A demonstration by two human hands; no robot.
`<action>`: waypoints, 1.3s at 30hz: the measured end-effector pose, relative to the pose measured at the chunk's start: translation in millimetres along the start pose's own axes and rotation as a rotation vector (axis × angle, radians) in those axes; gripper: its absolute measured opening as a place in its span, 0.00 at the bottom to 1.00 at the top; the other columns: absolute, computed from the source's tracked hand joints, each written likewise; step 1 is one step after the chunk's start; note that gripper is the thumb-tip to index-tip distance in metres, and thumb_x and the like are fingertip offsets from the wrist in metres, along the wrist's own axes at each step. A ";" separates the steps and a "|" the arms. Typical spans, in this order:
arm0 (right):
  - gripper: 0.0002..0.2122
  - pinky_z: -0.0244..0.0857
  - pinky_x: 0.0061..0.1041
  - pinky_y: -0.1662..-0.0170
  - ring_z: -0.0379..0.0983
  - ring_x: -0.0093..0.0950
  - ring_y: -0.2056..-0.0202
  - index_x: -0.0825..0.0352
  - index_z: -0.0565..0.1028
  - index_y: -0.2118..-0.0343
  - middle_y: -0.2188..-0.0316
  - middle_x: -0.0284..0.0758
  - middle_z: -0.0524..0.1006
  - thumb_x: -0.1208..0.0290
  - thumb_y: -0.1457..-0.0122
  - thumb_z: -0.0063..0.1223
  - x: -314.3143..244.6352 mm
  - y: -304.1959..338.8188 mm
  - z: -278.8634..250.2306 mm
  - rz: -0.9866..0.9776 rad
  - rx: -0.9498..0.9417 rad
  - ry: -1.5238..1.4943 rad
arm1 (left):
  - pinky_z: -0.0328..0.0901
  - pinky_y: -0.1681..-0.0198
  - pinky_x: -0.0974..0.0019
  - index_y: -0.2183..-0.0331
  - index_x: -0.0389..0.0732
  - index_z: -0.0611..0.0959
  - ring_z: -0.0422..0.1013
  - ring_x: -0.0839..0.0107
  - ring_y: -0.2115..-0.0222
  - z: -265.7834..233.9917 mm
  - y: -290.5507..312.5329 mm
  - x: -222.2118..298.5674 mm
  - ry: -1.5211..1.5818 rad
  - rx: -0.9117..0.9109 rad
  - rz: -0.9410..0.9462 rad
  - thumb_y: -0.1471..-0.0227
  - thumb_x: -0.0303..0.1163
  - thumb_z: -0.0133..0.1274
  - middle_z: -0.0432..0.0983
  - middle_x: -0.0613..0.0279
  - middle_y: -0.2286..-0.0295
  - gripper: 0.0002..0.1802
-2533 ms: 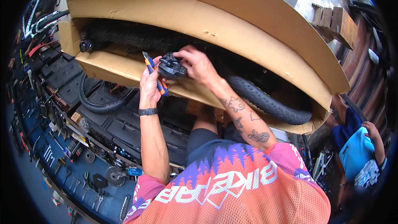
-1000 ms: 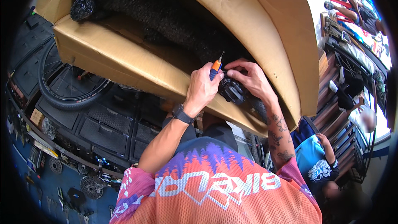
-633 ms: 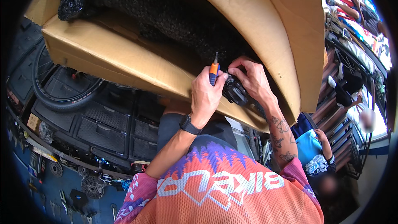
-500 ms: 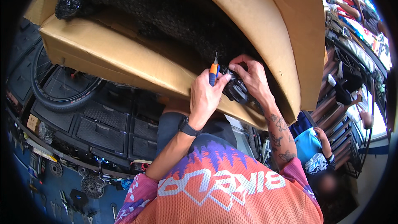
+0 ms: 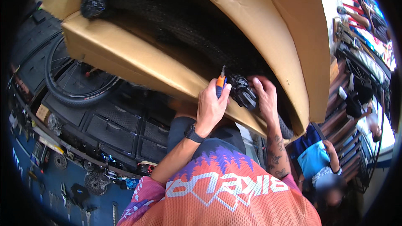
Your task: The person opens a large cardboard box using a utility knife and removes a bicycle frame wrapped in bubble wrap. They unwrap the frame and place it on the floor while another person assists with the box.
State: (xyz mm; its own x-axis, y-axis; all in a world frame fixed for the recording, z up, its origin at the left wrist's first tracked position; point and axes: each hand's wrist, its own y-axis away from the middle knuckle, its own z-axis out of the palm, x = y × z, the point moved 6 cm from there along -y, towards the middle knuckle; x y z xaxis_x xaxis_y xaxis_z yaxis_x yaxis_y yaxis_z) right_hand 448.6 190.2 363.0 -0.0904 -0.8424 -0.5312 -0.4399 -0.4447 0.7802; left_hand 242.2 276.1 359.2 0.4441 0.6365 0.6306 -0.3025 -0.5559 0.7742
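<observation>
My left hand (image 5: 211,111) is closed around an orange-and-blue utility knife (image 5: 220,87), its blade pointing up and away from me. Just right of the knife is a bundle wrapped in shiny black plastic (image 5: 243,91), at the near edge of a large open cardboard box (image 5: 138,65). Beside the bundle's right side, my right hand (image 5: 266,96) has its thumb stretched out and its fingers loosely bent; the fingertips are blurred. Inside the box runs a long dark wrapped shape (image 5: 167,19), mostly in shadow. Another black-wrapped knob (image 5: 93,6) sits at the box's far left end.
A bicycle wheel (image 5: 79,75) leans at the left against black drawers (image 5: 111,127). Chainrings and tools hang on a blue board (image 5: 46,188) at lower left. Someone in a light blue top (image 5: 314,157) is close on the right; other people are farther off by a slatted bench.
My right hand has come off its pinch on the wrapped bundle and moved slightly right and down. The knife stays in my left hand. The whole view has shifted a little.
</observation>
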 end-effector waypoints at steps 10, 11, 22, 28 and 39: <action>0.28 0.59 0.48 0.32 0.63 0.53 0.33 0.65 0.73 0.40 0.33 0.54 0.66 0.73 0.45 0.67 83.7 63.0 -4.1 -0.487 0.221 0.810 | 0.74 0.75 0.71 0.55 0.39 0.74 0.76 0.77 0.78 -176.5 91.0 -44.6 0.361 0.574 0.085 0.29 0.41 0.55 0.75 0.65 0.74 0.15; 0.30 0.58 0.49 0.31 0.62 0.53 0.32 0.64 0.72 0.39 0.31 0.54 0.64 0.72 0.46 0.68 91.8 64.7 -6.9 -0.484 0.210 0.894 | 0.74 0.76 0.71 0.55 0.39 0.73 0.76 0.76 0.78 -198.5 106.5 -52.3 0.325 0.656 0.058 0.29 0.42 0.55 0.75 0.65 0.73 0.16; 0.40 0.72 0.46 0.46 0.77 0.49 0.49 0.68 0.66 0.34 0.50 0.49 0.78 0.65 0.48 0.75 130.9 51.7 -75.8 -0.590 0.214 1.160 | 0.72 0.78 0.68 0.49 0.37 0.81 0.76 0.76 0.79 -337.4 361.4 -110.0 0.074 1.584 0.215 0.36 0.37 0.64 0.81 0.62 0.71 0.20; 0.39 0.72 0.45 0.44 0.77 0.50 0.48 0.69 0.66 0.35 0.48 0.51 0.78 0.65 0.48 0.76 134.7 44.7 -77.6 -0.586 0.183 1.114 | 0.72 0.53 0.45 0.53 0.36 0.84 0.81 0.41 0.60 -437.2 455.9 -186.7 -0.298 1.876 -0.047 0.38 0.45 0.62 0.86 0.43 0.63 0.22; 0.39 0.74 0.45 0.43 0.79 0.50 0.47 0.69 0.69 0.37 0.47 0.51 0.80 0.57 0.47 0.76 134.2 39.3 -78.3 -0.548 0.192 1.152 | 0.72 0.46 0.54 0.49 0.33 0.80 0.79 0.53 0.54 -559.4 451.3 -342.3 -0.266 1.674 -0.098 0.60 0.29 0.71 0.82 0.49 0.56 0.34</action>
State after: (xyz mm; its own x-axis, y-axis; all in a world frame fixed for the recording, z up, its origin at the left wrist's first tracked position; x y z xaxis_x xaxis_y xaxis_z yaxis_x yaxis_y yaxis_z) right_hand 489.1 35.8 348.2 0.9184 -0.3827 -0.1003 -0.3037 -0.8445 0.4411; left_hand -518.1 106.4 523.2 0.5770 0.6962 0.4270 0.8115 -0.5475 -0.2040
